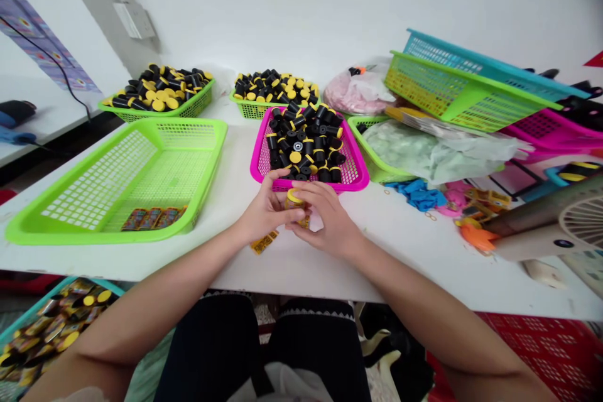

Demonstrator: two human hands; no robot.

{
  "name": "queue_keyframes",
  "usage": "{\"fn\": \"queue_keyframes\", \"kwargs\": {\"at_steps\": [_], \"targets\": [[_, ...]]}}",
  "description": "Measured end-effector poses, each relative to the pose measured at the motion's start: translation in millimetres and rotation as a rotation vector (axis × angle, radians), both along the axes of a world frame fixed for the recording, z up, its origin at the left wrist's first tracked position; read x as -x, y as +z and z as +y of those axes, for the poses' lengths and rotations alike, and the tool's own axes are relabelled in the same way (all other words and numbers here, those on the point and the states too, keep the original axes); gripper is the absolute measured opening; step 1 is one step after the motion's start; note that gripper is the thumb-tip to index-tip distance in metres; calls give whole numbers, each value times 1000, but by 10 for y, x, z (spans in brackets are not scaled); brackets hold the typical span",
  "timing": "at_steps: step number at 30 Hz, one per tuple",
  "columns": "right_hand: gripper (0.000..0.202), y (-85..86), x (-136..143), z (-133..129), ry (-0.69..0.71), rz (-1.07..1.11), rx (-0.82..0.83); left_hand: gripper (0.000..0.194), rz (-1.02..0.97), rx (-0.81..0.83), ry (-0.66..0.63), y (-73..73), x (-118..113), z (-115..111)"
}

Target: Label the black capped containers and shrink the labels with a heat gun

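Observation:
Between my two hands, over the front of the white table, is a small cylinder with a yellow cap point(295, 196). My left hand point(268, 210) grips it from the left side, thumb and fingers around it. My right hand point(325, 217) closes on it from the right, fingers over its side. A printed orange surface shows below the cap, partly hidden by the fingers. On the table under my left hand lies an orange printed label strip point(264, 242). Just behind my hands stands a magenta basket point(360, 179) heaped with black cylinders with yellow caps point(308, 144).
At left a green basket point(28, 226) holds several printed pieces point(153, 218). Two green baskets of black-and-yellow cylinders point(160, 88) stand by the wall. Stacked baskets point(471, 91), plastic bags point(424, 144) and a fan point(565, 220) crowd the right. A teal basket point(14, 330) sits below left.

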State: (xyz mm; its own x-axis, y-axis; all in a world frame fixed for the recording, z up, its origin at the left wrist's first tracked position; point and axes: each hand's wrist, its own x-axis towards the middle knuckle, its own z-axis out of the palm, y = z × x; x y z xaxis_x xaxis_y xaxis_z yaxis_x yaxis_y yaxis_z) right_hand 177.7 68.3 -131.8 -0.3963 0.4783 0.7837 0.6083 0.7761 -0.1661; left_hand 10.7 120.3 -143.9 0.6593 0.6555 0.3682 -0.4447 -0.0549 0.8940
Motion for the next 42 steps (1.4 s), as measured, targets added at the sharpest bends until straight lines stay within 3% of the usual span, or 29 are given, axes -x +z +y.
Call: {"fn": "queue_keyframes", "kwargs": {"at_steps": [3, 7, 13, 25, 27, 31, 33, 35, 37, 38, 40, 42], "targets": [[53, -44, 69, -38, -66, -19, -142, 75, 16, 30, -31, 6, -50, -57], [55, -80, 92, -55, -112, -60, -183, 60, 158, 79, 5, 51, -77, -142], [51, -95, 124, -36, -151, -173, -217, 69, 210, -60, 130, 86, -44, -153], [56, -94, 98, -87, 63, -147, -289, 68, 216, -290, -208, 212, 150, -124], [59, -97, 119, -94, 67, -94, -270, 60, 282, -373, -107, 263, 177, -170], [64, 57, 76, -60, 39, -15, -182, 29, 505, -530, 405, 330, 409, -442], [50, 230, -21, 53, -45, -20, -61, 26, 601, -563, 588, 367, 668, -596], [26, 423, -161, 254, -245, -24, 162, 33, 669, -595, 695, 456, 1014, -685], [23, 579, -318, 509, -485, -162, 424, 41, 731, -589, 804, 615, 1402, -673], [24, 628, -393, 637, -540, -291, 616, 44, 784, -566, 876, 712, 1595, -628], [25, 654, -512, 863, -484, -446, 897, 46, 989, -512, 1037, 906, 1949, -482], [18, 604, -581, 1024, -440, -480, 955, 43, 1243, -467, 1102, 1049, 2243, -301]]}}
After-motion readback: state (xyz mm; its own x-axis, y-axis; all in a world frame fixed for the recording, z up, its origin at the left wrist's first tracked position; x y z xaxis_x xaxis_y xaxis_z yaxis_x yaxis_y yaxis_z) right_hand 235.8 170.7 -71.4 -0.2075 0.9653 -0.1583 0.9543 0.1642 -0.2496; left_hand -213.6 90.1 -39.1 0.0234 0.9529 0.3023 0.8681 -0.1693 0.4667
